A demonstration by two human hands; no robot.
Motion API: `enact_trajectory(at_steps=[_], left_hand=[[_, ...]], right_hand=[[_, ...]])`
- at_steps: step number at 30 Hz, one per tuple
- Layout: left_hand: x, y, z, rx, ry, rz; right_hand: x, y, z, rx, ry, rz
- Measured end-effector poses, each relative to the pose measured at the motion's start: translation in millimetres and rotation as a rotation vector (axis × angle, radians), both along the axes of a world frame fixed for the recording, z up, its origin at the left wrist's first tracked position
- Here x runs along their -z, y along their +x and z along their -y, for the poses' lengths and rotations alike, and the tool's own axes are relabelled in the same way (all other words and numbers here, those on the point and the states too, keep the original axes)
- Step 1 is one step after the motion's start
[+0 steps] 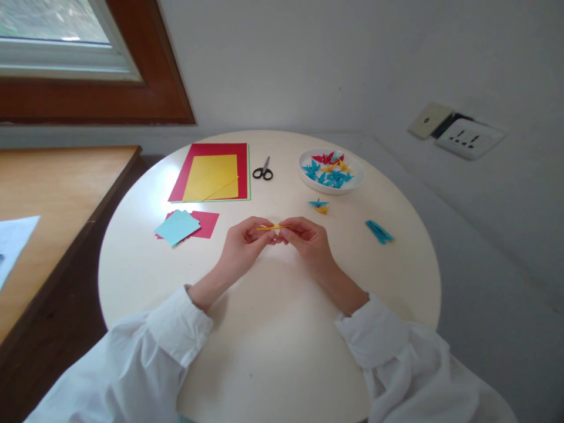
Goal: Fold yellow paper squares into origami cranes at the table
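Between my two hands, over the middle of the round white table [273, 329], is a thin folded piece of yellow paper [276, 227]. The fingers and thumb of my left hand [249, 238] pinch its left part. On its right part, my right hand [308, 238] pinches it the same way. Fingertips of both hands nearly meet below the paper and hide some of it. Just beyond my right hand lie small folded paper cranes [319, 205], blue and yellow. A white dish [304, 177] farther back holds several blue, red and yellow cranes.
Black-handled scissors [263, 172] lie at the back, beside stacked red and yellow sheets [211, 170]. Small light-blue and red squares [178, 228] are left of my hands. Folded blue strips [379, 231] lie at right. A wooden table [79, 182] stands at left; a wall borders the back and right.
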State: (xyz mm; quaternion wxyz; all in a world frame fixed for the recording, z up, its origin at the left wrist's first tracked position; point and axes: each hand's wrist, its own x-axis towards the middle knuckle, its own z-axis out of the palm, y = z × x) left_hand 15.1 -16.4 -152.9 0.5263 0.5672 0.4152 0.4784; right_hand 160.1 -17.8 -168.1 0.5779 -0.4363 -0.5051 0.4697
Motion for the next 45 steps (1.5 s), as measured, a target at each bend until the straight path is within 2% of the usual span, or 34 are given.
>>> enact_trajectory(at_steps=[30,45], left_hand=[[2.8,-1.0,-1.6,-0.102,0.059,-0.055],[4.8,2.0,-1.1,-0.103,0.036,-0.005]], right_hand=[[2.7,0.1,2.2,0.032,0.165,0.103],[4.7,-4.6,1.8,0.068,0.089,0.044]])
